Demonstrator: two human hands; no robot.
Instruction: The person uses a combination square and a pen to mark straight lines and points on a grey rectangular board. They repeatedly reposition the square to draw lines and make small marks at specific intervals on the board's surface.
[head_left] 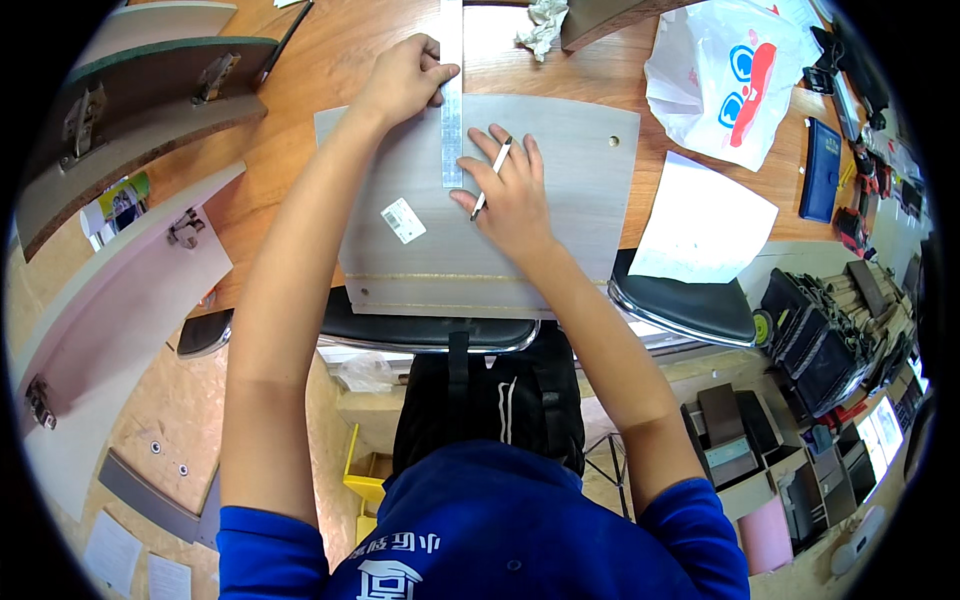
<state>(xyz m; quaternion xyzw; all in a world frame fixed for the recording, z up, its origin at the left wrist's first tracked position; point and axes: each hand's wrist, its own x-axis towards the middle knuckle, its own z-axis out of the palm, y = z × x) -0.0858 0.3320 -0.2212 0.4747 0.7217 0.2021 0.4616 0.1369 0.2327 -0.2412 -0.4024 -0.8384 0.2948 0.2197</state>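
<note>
The left hand was found half closed, thumb and curled fingers pinching the metal ruler beyond the far edge of the grey panel. The right hand lay on the panel, fingers loosely spread, a white pen held slantwise among them, its index fingertip at the ruler's right edge. The panel sat at the tabletop's near edge, its own near edge appearing to overhang above a black chair. Done, as judged: the ruler was laid across the panel's far edge, its end well inside. A hole was noted near the panel's far right corner, and two yellowish lines ran along its near edge. No pen mark could be made out beside the ruler; marking was therefore judged outstanding. A white sheet lay right of the panel, overhanging the tabletop's near edge.
</note>
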